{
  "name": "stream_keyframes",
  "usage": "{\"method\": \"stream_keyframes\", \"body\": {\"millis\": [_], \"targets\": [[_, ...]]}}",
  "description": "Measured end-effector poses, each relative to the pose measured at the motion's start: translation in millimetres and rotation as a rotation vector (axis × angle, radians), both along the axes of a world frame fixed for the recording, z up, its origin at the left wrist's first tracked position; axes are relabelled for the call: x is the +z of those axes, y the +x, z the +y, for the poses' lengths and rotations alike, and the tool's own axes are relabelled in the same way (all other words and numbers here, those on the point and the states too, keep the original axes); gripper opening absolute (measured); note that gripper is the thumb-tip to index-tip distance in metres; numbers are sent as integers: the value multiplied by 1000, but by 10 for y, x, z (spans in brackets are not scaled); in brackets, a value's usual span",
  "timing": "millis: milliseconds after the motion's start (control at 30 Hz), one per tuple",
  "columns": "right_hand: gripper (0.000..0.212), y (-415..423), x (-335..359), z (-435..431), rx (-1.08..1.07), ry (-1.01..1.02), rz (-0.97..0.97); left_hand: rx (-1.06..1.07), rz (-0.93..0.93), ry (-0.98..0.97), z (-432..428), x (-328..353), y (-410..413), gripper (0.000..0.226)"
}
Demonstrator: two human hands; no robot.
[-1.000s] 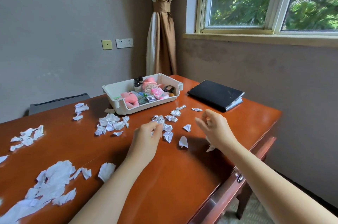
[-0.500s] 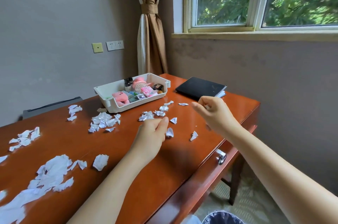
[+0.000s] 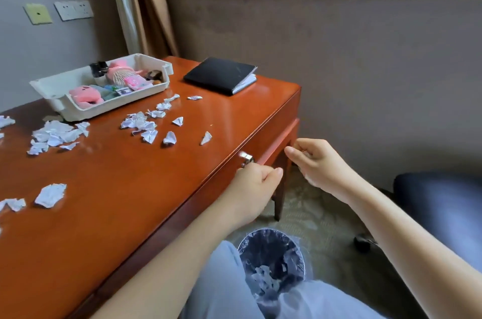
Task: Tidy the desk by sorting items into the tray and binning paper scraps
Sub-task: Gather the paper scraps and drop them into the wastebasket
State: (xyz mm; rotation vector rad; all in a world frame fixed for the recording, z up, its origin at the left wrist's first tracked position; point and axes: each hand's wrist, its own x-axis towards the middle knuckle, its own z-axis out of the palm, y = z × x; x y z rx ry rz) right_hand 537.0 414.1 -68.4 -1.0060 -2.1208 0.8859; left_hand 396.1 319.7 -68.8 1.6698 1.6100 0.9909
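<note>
Several white paper scraps (image 3: 150,135) lie scattered over the orange-brown desk (image 3: 117,188), with more at the left (image 3: 50,195). A white tray (image 3: 104,109) at the back holds a pink plush toy, a pink brush and small bottles. On the floor between my knees stands a lined bin (image 3: 271,258) with scraps inside. My left hand (image 3: 254,185) is a closed fist just off the desk's front edge, above the bin; no paper shows from it. My right hand (image 3: 319,165) hovers beside it, fingers curled, with a white bit of paper at its underside.
A black notebook (image 3: 220,75) lies at the desk's far right corner. A metal drawer handle (image 3: 245,158) sticks out just above my left hand. A dark office chair (image 3: 440,209) stands to the right. A curtain and a window are behind.
Both hands have come off the desk top, moving toward me and down past the front edge to above the bin. My view has tilted down and right, bringing the bin into sight.
</note>
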Motion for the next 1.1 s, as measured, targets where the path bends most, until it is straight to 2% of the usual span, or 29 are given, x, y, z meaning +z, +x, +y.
{"method": "stream_keyframes", "body": {"millis": [167, 300, 500, 700, 867, 1000, 1067, 1100], "targets": [[43, 104, -615, 59, -60, -180, -10, -20, 74, -162, 107, -643, 207, 44], [46, 70, -1216, 112, -96, -305, -69, 45, 37, -284, 212, -1186, 205, 44], [46, -8, -1950, 80, -156, -442, -162, 204, 90, -360, 344, -1799, 119, 46], [44, -121, -2457, 119, -265, -563, -272, 206, 97, -529, 498, -2289, 91, 33], [35, -233, -2752, 130, -373, -681, -319, 72, 195, -564, 640, -2520, 114, 14], [11, -290, -2917, 126, -371, -745, -332, -12, 296, -599, 704, -2752, 63, 5], [5, -294, -2963, 139, -341, -751, -346, -62, 334, -627, 726, -2841, 34, 23], [14, -291, -2985, 147, -322, -755, -358, -83, 347, -639, 735, -2868, 26, 35]]}}
